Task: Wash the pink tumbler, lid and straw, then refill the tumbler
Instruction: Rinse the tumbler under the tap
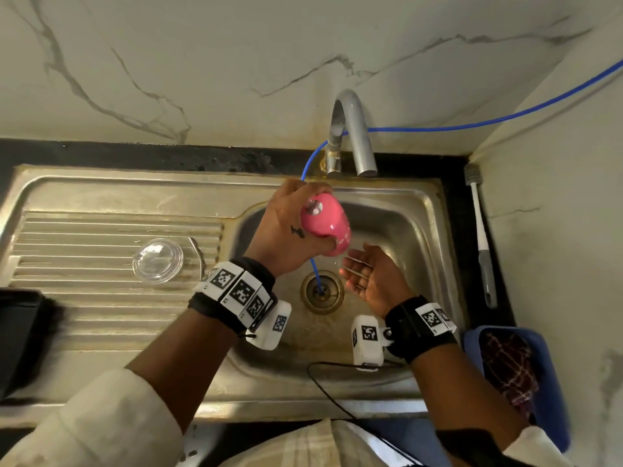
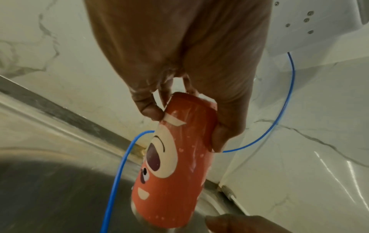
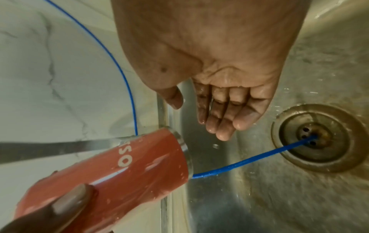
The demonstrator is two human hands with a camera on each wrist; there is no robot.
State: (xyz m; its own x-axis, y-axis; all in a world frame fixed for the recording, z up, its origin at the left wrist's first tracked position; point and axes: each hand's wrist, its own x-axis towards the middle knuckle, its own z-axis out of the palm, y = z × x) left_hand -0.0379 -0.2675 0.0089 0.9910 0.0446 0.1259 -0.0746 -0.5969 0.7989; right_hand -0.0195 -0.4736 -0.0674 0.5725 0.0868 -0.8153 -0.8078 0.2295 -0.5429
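- The left hand (image 1: 283, 230) grips the pink tumbler (image 1: 326, 223) near its base, fingers on the far side and thumb on the near side, holding it above the sink basin (image 1: 397, 230)
- The tumbler is tipped with its base up toward the camera and its open mouth pointing down and toward the right hand (image 1: 369, 276)
- In the left wrist view the tumbler (image 2: 171, 165) hangs mouth-down from the fingers (image 2: 148, 108), showing a cartoon face with a large eye and a small smile; droplets cover its wall
- The right hand lies palm up just below and to the right of the tumbler's mouth, fingers loosely extended and wet, holding nothing; it does not touch the tumbler
- In the right wrist view the tumbler's rim (image 3: 185, 151) sits just beside the right fingertips (image 3: 223, 134), with a gap between them
- A thin blue tube (image 1: 315, 271) runs from the wall past the tap (image 1: 354, 129), behind the tumbler and into the drain (image 1: 322, 291)
- The clear lid (image 1: 157, 261) rests on the ribbed draining board (image 1: 84, 237), well apart from both hands, to the left of the basin
- A metal straw (image 1: 199, 254) lies just beside the lid on the same board
- A long-handled brush (image 1: 480, 230) lies on the dark worktop (image 1: 455, 183) right of the sink
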